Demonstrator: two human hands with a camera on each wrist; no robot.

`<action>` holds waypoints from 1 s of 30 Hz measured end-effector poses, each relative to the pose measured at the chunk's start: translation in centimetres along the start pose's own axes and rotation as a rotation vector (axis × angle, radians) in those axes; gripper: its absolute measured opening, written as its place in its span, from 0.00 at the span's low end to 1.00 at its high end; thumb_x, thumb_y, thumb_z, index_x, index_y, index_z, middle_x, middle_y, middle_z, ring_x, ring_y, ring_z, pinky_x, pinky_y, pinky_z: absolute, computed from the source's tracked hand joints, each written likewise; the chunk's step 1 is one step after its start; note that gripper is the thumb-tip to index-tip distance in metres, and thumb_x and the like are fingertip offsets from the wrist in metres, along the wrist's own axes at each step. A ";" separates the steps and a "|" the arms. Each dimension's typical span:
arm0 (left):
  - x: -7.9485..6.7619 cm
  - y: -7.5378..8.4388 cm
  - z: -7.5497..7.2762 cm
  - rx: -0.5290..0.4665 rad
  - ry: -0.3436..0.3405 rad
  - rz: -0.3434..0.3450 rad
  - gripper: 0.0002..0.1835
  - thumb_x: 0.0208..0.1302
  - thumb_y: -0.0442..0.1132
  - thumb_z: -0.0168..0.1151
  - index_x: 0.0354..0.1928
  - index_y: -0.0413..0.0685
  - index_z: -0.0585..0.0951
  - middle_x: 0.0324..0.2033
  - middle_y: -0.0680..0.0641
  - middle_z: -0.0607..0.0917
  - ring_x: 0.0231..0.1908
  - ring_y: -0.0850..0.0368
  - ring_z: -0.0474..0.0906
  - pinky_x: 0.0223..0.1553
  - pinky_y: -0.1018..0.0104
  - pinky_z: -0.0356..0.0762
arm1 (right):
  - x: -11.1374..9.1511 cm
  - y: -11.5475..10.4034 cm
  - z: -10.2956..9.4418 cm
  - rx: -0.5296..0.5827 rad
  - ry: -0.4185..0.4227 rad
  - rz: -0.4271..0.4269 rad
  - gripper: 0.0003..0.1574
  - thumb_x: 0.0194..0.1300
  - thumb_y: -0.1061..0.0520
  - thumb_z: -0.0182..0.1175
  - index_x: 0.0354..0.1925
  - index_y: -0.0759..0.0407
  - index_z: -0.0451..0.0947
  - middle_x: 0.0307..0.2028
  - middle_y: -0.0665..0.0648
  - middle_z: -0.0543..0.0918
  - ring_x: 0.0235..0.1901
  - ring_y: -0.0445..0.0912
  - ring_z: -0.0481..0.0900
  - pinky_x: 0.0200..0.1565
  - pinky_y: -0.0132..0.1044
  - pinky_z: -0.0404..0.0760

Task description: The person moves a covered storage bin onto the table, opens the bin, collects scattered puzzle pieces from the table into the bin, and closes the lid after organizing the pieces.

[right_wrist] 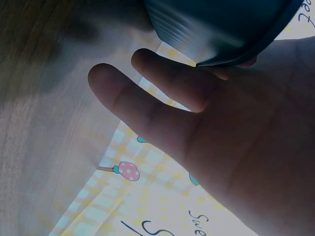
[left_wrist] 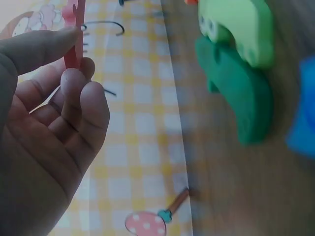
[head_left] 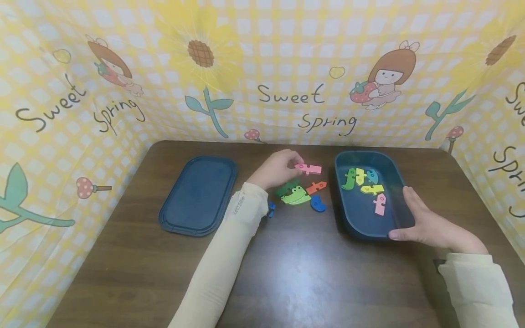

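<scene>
Between thumb and fingertips, my left hand (head_left: 280, 166) pinches a pink puzzle piece (head_left: 309, 169), raised over the table's far half. In the left wrist view the same piece (left_wrist: 74, 34) shows edge-on. Below that hand lie a light green crocodile head piece (head_left: 295, 197), a dark green piece (head_left: 287, 187), an orange piece (head_left: 316, 187) and a blue piece (head_left: 317, 204). My right hand (head_left: 430, 228) rests against the near right corner of a dark blue box (head_left: 348, 223), thumb at the front rim. Its fingers (right_wrist: 147, 108) are straight in the right wrist view.
Inside the box lie several pieces, among them a green one (head_left: 350, 179), a yellow one (head_left: 371, 189) and a pink one (head_left: 380, 204). A flat dark blue lid (head_left: 198, 196) lies at the left. Small blue pieces (head_left: 271, 208) sit beside my left sleeve. Patterned cloth surrounds the table.
</scene>
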State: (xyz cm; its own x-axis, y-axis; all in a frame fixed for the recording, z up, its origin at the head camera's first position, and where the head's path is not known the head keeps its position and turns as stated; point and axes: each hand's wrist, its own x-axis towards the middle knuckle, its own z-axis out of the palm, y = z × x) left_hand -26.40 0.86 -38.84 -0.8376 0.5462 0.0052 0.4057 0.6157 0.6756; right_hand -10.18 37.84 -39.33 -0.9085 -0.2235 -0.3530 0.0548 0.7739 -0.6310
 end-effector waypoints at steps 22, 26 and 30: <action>2.7 5.5 2.7 -0.028 -0.034 0.060 0.09 0.68 0.43 0.67 0.48 0.56 0.81 0.44 0.57 0.81 0.44 0.60 0.76 0.48 0.65 0.76 | 0.2 0.4 0.2 -0.009 0.003 0.008 0.86 0.56 0.40 0.74 0.75 0.63 0.14 0.74 0.73 0.19 0.71 0.76 0.26 0.58 0.77 0.54; 3.3 6.5 3.1 -0.019 -0.043 0.058 0.09 0.68 0.43 0.66 0.49 0.56 0.80 0.46 0.56 0.81 0.46 0.61 0.76 0.50 0.66 0.76 | 0.0 0.4 0.2 0.000 0.007 0.019 0.87 0.55 0.38 0.74 0.75 0.60 0.14 0.75 0.70 0.18 0.72 0.75 0.26 0.59 0.77 0.54; 4.0 7.7 3.5 -0.014 -0.056 0.063 0.10 0.68 0.43 0.66 0.49 0.56 0.81 0.47 0.56 0.81 0.47 0.61 0.76 0.51 0.67 0.75 | 0.0 0.4 0.1 0.007 0.006 0.016 0.87 0.55 0.38 0.75 0.76 0.60 0.14 0.75 0.70 0.19 0.72 0.74 0.25 0.59 0.77 0.52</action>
State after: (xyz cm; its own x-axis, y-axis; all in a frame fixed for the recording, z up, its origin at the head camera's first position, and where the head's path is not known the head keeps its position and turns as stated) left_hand -25.34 9.79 -36.20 -0.7885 0.6150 0.0069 0.4516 0.5713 0.6853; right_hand -10.17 38.13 -39.64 -0.9099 -0.2072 -0.3593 0.0727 0.7732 -0.6300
